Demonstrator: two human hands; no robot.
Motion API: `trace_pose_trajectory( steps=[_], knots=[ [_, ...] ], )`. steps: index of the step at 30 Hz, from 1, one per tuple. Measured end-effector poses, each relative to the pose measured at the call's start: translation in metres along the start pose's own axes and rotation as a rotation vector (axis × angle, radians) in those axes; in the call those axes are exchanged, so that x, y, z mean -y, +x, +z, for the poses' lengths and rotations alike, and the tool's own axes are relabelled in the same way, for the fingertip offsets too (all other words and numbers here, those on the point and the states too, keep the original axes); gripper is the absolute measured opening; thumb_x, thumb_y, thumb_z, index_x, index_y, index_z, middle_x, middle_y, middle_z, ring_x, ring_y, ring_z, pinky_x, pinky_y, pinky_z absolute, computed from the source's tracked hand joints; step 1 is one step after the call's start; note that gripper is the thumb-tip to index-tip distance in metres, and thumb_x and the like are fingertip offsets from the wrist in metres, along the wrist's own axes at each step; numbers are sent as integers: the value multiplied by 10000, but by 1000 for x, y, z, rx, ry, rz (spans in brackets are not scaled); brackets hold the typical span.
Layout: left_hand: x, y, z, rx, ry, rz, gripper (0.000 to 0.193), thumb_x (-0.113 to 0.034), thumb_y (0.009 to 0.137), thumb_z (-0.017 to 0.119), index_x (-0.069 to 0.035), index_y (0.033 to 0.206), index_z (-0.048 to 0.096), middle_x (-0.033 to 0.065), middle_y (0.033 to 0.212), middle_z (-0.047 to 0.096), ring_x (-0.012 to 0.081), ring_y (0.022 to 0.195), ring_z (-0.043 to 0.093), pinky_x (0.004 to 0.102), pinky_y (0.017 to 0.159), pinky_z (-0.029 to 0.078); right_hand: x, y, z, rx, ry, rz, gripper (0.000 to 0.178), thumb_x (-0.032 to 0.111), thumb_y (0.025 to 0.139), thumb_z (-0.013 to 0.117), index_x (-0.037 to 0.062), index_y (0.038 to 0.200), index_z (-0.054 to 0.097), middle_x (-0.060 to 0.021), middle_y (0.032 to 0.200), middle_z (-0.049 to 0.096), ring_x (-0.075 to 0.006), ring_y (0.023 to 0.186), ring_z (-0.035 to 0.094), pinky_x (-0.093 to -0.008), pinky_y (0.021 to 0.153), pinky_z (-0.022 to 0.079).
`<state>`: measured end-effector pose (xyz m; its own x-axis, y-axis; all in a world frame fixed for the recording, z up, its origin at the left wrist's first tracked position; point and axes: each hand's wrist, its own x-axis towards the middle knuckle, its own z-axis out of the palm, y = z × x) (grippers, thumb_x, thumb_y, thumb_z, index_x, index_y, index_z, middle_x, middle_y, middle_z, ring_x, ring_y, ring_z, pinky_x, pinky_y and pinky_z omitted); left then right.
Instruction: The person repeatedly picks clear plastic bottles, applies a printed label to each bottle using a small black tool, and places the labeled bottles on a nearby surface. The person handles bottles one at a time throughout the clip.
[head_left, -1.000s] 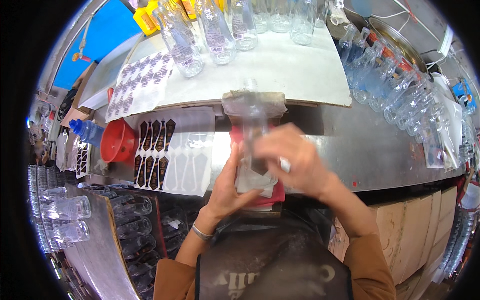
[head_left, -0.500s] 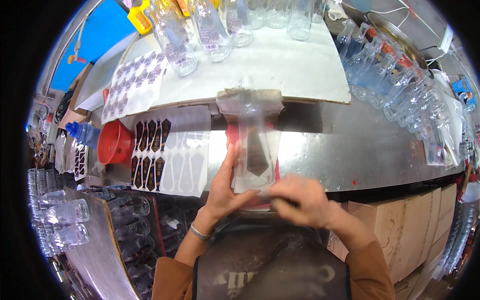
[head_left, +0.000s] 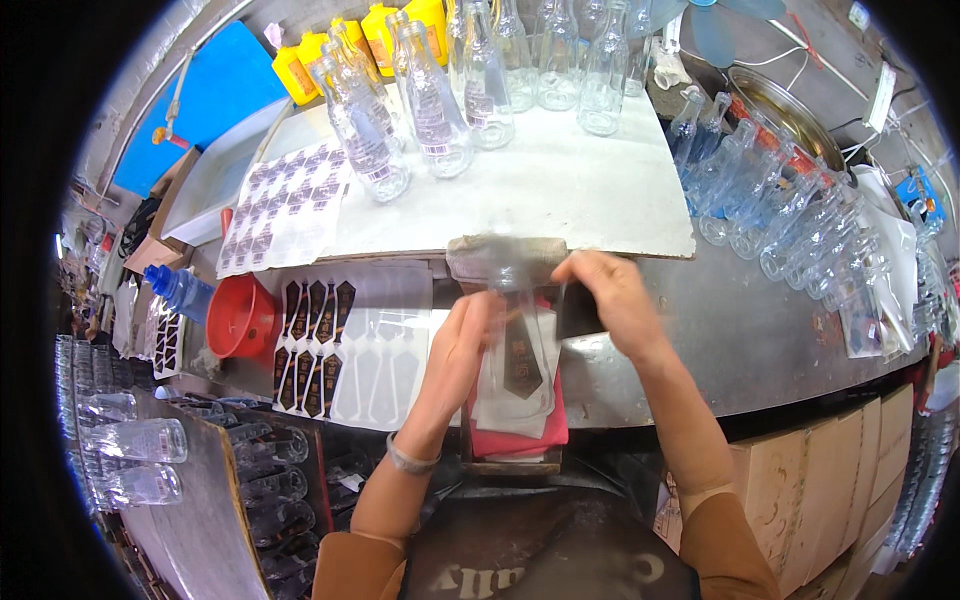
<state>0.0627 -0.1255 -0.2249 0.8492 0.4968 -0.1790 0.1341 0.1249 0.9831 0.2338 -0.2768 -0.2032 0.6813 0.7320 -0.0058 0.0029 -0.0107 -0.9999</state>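
Observation:
A clear glass bottle (head_left: pixel 510 392) lies in front of me, its blurred neck pointing away over a cloth-wrapped support (head_left: pixel 465 262). On the bottle is a dark tie-shaped label (head_left: pixel 522 360). My left hand (head_left: pixel 468 330) is closed on the bottle's left side by the shoulder. Right of the neck, my right hand (head_left: pixel 608 285) is raised with its fingers curled in a pinch. Motion blur hides what, if anything, those fingers hold. Beneath the bottle are white and pink-red cloths (head_left: pixel 520 442).
A sheet of dark tie-shaped labels (head_left: pixel 312 345) lies left, beside a red bowl (head_left: pixel 242 318). Labelled bottles (head_left: pixel 435 125) stand on the white board (head_left: pixel 560 200), near a printed label sheet (head_left: pixel 285 200). More bottles (head_left: pixel 790 215) lean at right. Cardboard boxes (head_left: pixel 800 480) stand lower right.
My right hand has moved from the bottle's base up and away to beside its neck. My left hand has shifted up to the bottle's shoulder. The view has tilted upward.

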Motion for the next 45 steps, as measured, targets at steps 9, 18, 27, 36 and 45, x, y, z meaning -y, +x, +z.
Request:
trace_pose_trajectory(
  steps=[9,18,27,36,45],
  knots=[
    [7,25,29,-153,101,107,520,-439,1113,340,-17,1018,629,51,895,645,107,816,593,262,746,485,5,6,30,187,-438,79,599,544,996,496,22,833,743,-164,769,713,-309,745,688,-395,754,513],
    [-1,20,33,-107,-102,88,542,-464,1111,318,-19,1015,612,35,897,628,98,817,572,257,755,475,10,15,26,281,-395,167,638,572,997,464,31,821,752,-128,789,735,-292,779,696,-369,774,515],
    [5,22,26,-7,-137,69,522,-397,1114,349,64,1208,576,132,1097,636,199,1007,630,376,948,511,19,21,26,332,-475,225,692,603,993,427,11,869,765,-140,856,744,-272,798,680,-375,834,513],
    [17,-58,12,-98,367,271,615,-386,1094,369,51,1525,354,226,1540,433,339,1463,366,483,1206,221,9,-66,9,272,-245,289,477,391,1039,544,-32,1224,664,-58,701,675,-111,726,619,-278,731,480],
    [30,-63,22,-82,485,272,648,-415,1080,356,5,1571,303,205,1609,342,373,1536,205,521,1234,68,-4,-84,33,128,-355,173,474,324,952,691,-69,1213,643,-92,690,660,-111,671,586,-291,645,477]
  ],
)
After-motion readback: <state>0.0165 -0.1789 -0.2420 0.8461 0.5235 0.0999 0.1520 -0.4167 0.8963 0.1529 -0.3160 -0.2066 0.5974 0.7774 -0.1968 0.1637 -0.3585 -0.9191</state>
